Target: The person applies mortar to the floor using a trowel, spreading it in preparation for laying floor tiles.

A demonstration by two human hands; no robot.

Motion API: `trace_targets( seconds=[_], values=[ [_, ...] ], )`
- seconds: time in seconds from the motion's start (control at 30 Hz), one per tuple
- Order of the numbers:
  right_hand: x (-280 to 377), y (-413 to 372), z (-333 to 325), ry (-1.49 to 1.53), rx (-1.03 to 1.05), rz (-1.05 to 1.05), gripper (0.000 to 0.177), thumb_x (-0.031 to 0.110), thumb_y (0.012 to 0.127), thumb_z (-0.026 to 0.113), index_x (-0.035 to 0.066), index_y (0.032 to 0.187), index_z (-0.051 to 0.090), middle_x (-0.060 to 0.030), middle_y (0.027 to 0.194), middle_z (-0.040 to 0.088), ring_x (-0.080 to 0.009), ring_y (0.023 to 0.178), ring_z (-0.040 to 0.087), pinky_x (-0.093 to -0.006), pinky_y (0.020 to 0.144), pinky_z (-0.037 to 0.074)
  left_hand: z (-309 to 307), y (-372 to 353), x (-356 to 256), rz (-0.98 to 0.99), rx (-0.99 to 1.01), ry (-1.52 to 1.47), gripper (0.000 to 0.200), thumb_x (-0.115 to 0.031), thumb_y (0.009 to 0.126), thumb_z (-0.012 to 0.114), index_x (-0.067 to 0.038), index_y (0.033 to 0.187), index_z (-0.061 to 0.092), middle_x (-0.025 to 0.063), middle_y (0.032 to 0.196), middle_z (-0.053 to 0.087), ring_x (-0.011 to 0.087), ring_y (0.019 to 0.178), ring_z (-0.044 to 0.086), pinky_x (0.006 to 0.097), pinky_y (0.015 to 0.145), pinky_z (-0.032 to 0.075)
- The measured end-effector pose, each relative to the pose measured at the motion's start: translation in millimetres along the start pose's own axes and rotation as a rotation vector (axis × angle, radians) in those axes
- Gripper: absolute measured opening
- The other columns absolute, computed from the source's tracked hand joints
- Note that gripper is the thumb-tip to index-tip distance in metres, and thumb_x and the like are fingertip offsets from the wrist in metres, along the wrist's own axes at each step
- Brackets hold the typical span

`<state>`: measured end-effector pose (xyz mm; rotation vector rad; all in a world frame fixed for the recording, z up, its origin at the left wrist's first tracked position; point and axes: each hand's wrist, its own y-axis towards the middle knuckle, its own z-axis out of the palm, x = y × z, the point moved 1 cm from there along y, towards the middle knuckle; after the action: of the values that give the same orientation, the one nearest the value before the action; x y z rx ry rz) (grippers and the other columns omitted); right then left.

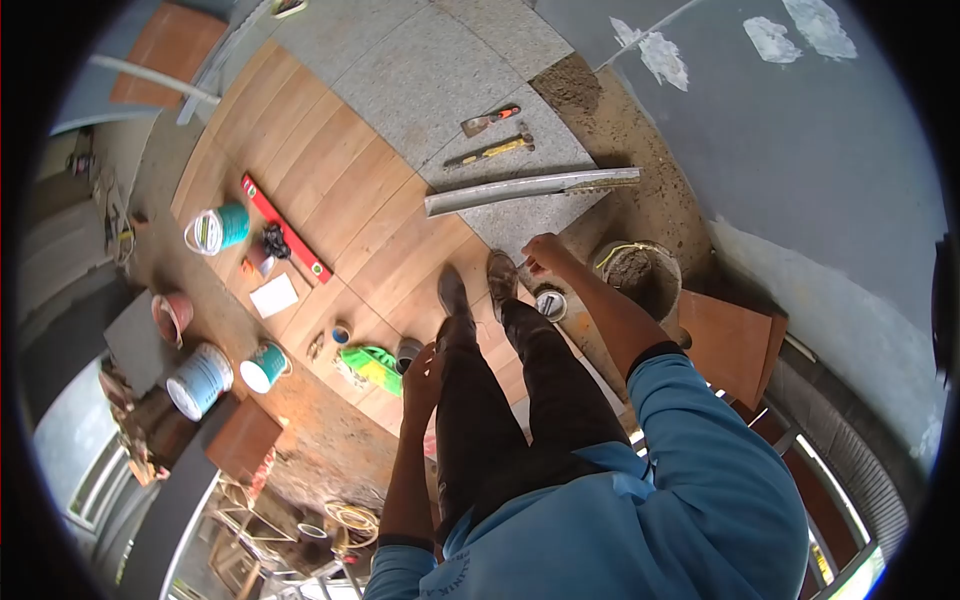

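My left hand (pixel 422 374) hangs beside my left thigh, its fingers loosely apart, with nothing visible in it. Close by it in view are a dark cup-like container (pixel 408 352) and a bright green plastic bag (pixel 372 368) on the floor. Over the floor ahead of my right foot, my right hand (pixel 543 254) is closed with curled fingers; whether something small is inside is hidden. Near that hand are an open tin (pixel 550 304) and a bucket of grey mortar (pixel 640 275). A long metal straightedge (pixel 520 191) lies farther ahead.
Wood-look tiles (pixel 320 130) meet grey speckled tiles (pixel 420 90). A hammer (pixel 490 150) and a scraper (pixel 490 121) lie ahead. Leftward are a red spirit level (pixel 285 230), a teal-and-white bucket (pixel 217 230) and a large white pail (pixel 200 381). Brown tiles (pixel 730 345) stand at right.
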<state>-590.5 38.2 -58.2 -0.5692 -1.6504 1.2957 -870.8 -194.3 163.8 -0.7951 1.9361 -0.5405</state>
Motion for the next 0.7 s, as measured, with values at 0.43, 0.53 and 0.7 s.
trace_targets(
  seconds=[0.43, 0.53, 0.7],
  values=[
    [-36.3, 174.5, -5.8, 0.48, -0.199, 0.17, 0.026, 0.023, 0.092, 0.066, -0.001, 0.103, 0.064, -0.0162, 0.084, 0.068, -0.0284, 0.062, 0.067, -0.0438, 0.057, 0.062, 90.5, 310.1, -0.5, 0.528, 0.268, 0.365, 0.046, -0.024, 0.091, 0.066, 0.003, 0.127, 0.057, 0.0257, 0.118, 0.064, 0.0418, 0.111, 0.061, 0.0455, 0.097, 0.049],
    [-43.2, 229.3, -9.6, 0.614, -0.295, 0.078, 0.041, 0.034, 0.091, 0.068, -0.001, 0.11, 0.062, -0.0164, 0.09, 0.068, -0.0295, 0.066, 0.068, -0.0458, 0.061, 0.062, 138.5, 395.8, -2.7, 0.693, 0.299, 0.505, 0.05, -0.023, 0.088, 0.068, 0.004, 0.128, 0.054, 0.0258, 0.119, 0.061, 0.0424, 0.114, 0.057, 0.0471, 0.099, 0.046],
    [-63.5, 317.2, -23.7, 0.863, -0.484, 0.15, 0.053, 0.038, 0.086, 0.074, -0.007, 0.108, 0.054, -0.0176, 0.09, 0.064, -0.0308, 0.068, 0.067, -0.048, 0.066, 0.062, 217.6, 497.2, 6.5, 0.855, 0.338, 0.714, 0.062, -0.022, 0.083, 0.072, 0.004, 0.134, 0.048, 0.0257, 0.127, 0.056, 0.0418, 0.123, 0.051, 0.0496, 0.105, 0.04]
  ],
)
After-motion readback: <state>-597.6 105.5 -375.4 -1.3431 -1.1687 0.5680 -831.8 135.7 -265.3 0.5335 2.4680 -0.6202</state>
